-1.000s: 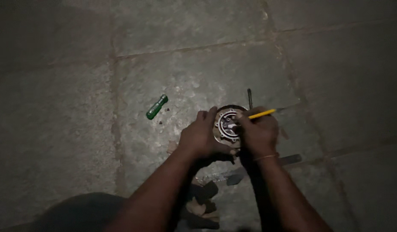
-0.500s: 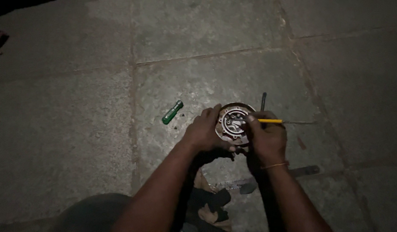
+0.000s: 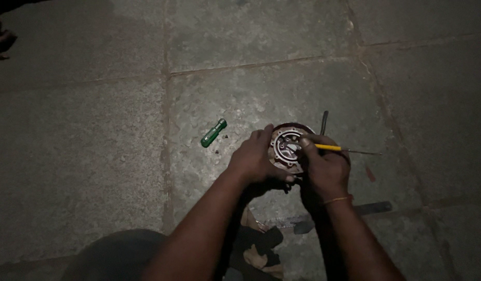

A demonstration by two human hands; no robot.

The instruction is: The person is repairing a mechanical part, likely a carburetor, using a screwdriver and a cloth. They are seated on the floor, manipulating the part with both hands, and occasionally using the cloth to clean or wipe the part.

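A round metal part point(image 3: 287, 145) with a reddish rim and several holes in its face sits on the stone floor. My left hand point(image 3: 256, 158) grips its left side. My right hand point(image 3: 326, 166) is at its right side and holds a yellow-handled screwdriver point(image 3: 334, 149) whose thin shaft points right. The fingers of the right hand rest on the part's face.
A green-handled screwdriver point(image 3: 214, 132) lies on the floor left of the part. A dark thin tool point(image 3: 323, 122) lies just behind it. A long flat metal tool point(image 3: 355, 212) lies near my right wrist, with cloth scraps point(image 3: 258, 250) below. Paving joints cross the floor.
The view has shifted, so the hands and part sit slightly further right and lower. The yellow screwdriver has levelled out from tilted up to nearly horizontal. Both hands remain on the part.
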